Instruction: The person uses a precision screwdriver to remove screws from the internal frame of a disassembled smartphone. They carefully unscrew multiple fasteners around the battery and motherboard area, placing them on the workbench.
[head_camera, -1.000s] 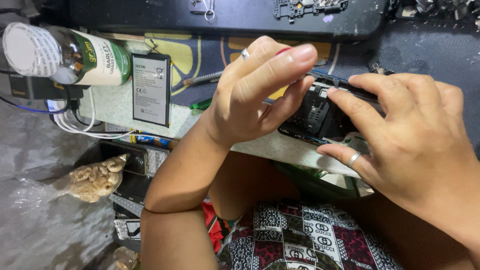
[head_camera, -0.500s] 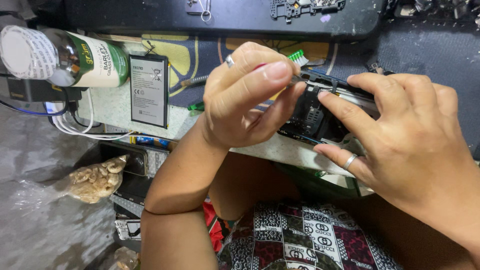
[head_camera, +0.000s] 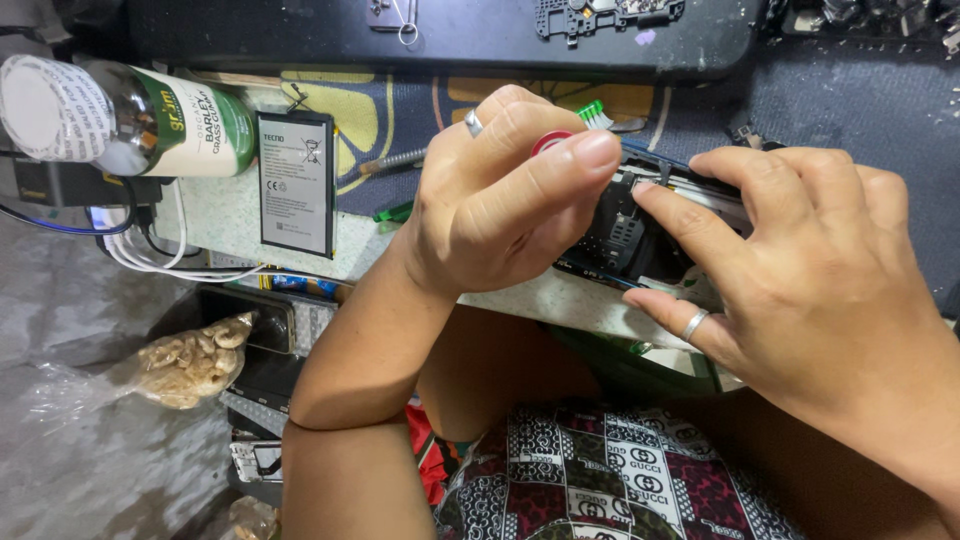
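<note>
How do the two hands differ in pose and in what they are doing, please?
The left hand is curled, pinching a red-and-green brush; the right hand is spread, fingers steadying the opened phone. The left hand's ring sits on a bent finger on top; the right hand's ring is on a lower, outstretched finger. Both are bare and work over the phone.

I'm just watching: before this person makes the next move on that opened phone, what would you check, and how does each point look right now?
1. Opened phone steadied: right hand rests fingers on it. Ok.
2. Grip on tool: left hand is closed around a brush with green bristles. Ok.
3. View of the working spot: the left hand covers much of the phone. Not ok.
4. Loose battery out of the way: lies flat to the left, apart from both hands. Ok.
5. Bottle stable: lies on its side near the table edge; whether it could roll, cannot tell.
</note>
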